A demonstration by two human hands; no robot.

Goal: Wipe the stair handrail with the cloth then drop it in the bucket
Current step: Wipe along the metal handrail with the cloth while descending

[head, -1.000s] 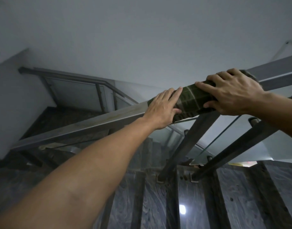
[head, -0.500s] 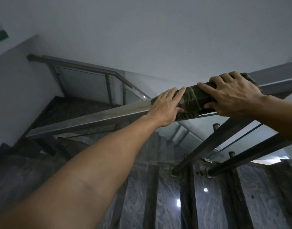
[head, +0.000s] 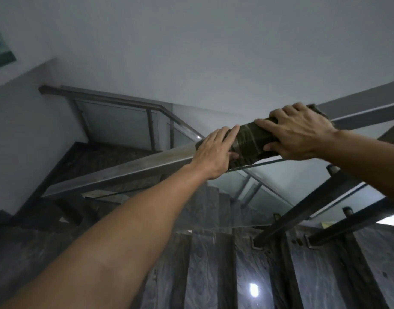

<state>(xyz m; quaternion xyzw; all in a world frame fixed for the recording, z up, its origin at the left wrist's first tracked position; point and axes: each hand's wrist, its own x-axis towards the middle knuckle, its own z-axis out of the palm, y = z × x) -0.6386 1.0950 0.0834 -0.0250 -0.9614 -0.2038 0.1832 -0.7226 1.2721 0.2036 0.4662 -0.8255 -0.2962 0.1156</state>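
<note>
A dark green checked cloth is wrapped over the flat metal stair handrail, which slopes up from lower left to upper right. My left hand presses on the cloth's lower end, fingers laid along the rail. My right hand grips the cloth's upper end, fingers over the top and thumb underneath. No bucket is in view.
Glass panels and dark slanted posts hang under the rail. Dark marble steps lie below. A second handrail runs along the landing at the back left, against a white wall.
Both hands and the cloth keep their hold on the rail; the camera has tilted, so the rail and hands sit slightly higher and to the right.
</note>
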